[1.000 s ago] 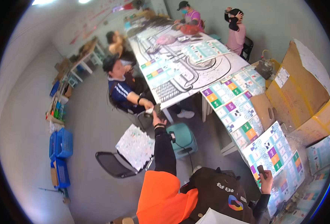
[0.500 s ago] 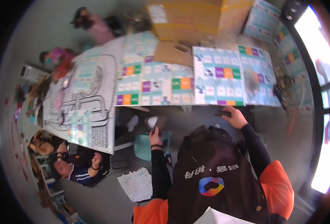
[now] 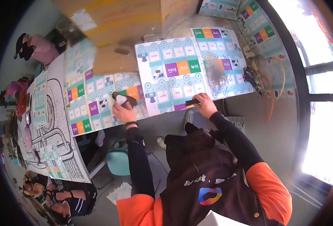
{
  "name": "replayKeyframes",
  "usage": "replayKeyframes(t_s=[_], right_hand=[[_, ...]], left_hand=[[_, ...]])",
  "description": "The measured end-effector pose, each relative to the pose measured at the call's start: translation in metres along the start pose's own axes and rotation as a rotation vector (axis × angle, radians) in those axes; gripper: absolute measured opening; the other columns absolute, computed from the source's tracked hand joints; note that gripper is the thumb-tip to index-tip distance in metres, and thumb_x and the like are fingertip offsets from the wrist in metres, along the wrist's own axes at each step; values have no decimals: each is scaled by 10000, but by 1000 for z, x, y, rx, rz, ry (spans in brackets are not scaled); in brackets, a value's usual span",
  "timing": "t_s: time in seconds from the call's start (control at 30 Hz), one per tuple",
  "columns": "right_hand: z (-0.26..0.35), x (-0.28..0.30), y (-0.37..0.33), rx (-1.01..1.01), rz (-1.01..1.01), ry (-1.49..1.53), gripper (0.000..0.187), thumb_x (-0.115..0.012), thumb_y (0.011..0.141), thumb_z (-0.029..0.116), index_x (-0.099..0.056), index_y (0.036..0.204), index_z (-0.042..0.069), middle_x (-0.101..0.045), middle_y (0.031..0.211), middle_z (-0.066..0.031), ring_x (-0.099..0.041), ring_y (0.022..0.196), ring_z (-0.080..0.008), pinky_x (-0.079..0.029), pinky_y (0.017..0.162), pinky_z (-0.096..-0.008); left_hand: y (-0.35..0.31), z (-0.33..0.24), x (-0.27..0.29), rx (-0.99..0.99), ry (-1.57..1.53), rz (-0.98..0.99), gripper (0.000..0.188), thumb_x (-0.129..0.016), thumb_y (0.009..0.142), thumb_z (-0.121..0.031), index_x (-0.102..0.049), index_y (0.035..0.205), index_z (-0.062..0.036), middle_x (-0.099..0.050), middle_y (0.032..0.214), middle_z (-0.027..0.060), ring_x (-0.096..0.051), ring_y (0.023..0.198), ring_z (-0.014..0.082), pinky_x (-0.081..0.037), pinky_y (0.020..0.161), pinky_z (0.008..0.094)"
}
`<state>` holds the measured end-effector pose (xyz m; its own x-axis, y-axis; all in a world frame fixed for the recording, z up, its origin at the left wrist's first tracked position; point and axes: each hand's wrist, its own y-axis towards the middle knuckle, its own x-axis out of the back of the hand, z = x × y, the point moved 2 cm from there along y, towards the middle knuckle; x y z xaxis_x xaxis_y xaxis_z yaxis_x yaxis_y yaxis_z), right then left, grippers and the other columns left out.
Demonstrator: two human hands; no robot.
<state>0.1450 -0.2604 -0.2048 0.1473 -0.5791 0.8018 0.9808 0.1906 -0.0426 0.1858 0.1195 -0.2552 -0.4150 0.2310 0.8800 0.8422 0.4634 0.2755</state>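
My left hand (image 3: 123, 112) is closed around a dark, flat piece with a white patch (image 3: 126, 100). It holds this piece over the near part of the table, above the printed sheets. At the table's front edge, my right hand (image 3: 205, 104) pinches a small dark bar (image 3: 191, 102). Under it lies a large white and teal printed sheet (image 3: 165, 98) with purple, orange and green blocks. Just right of that is a second sheet (image 3: 227, 81), smudged with dark grime. What the two dark pieces are, I cannot tell.
A large cardboard box (image 3: 117, 26) stands at the back, with a brown cardboard sheet (image 3: 113, 62) before it carrying a dark piece. A dark tool with orange and yellow hoses (image 3: 252, 78) lies at right. A teal stool (image 3: 118, 162) stands below left; other people sit at left.
The view has turned and come nearer the table. My left hand has risen with its dark piece from beside the stool to over the sheets; my right still holds its bar.
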Motion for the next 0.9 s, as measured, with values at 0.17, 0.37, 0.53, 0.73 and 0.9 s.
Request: replayKeyframes(t_s=[0.17, 0.37, 0.53, 0.73, 0.9], right_hand=[[-17, -40, 80, 145, -39, -12, 316, -709, 750, 75, -612, 1046, 132, -597, 1051, -57, -531, 1065, -301, -415, 908, -428], [-25, -62, 105, 252, 29, 15, 358, -692, 733, 79, -615, 1080, 121, -579, 1083, -67, -508, 1091, -311, -387, 934, -445], [-25, -59, 109, 258, -23, 67, 418, -664, 762, 170, -589, 1164, 87, -544, 1130, -109, -485, 1105, -327, -368, 972, -452], [-32, -63, 106, 299, 64, 48, 457, -680, 744, 146, -582, 1187, 90, -533, 1143, -98, -484, 1104, -324, -381, 962, -456], [-33, -61, 104, 350, 91, 41, 470, -697, 724, 135, -601, 1183, 99, -534, 1131, -86, -495, 1085, -309, -400, 946, -437]], left_hand=[[-89, -129, -32, -76, -846, 316, 546, -572, 932, -206, -383, 1393, 18, -445, 1410, 216, -418, 1323, 347, -330, 1092, 412], [-104, -187, -82, 37, -877, 264, 569, -537, 920, -151, -346, 1429, 17, -439, 1419, 227, -455, 1294, 378, -380, 1058, 417], [-102, -197, -96, 16, -827, 230, 573, -501, 897, -82, -333, 1434, 28, -438, 1416, 238, -521, 1223, 379, -444, 993, 401], [-102, -205, -88, 96, -952, 287, 614, -443, 844, -17, -320, 1444, 26, -433, 1423, 233, -536, 1199, 362, -442, 988, 399], [-103, -197, -91, 100, -1016, 319, 687, -402, 788, 56, -257, 1460, 44, -352, 1506, 185, -392, 1360, 327, -330, 1114, 394]])
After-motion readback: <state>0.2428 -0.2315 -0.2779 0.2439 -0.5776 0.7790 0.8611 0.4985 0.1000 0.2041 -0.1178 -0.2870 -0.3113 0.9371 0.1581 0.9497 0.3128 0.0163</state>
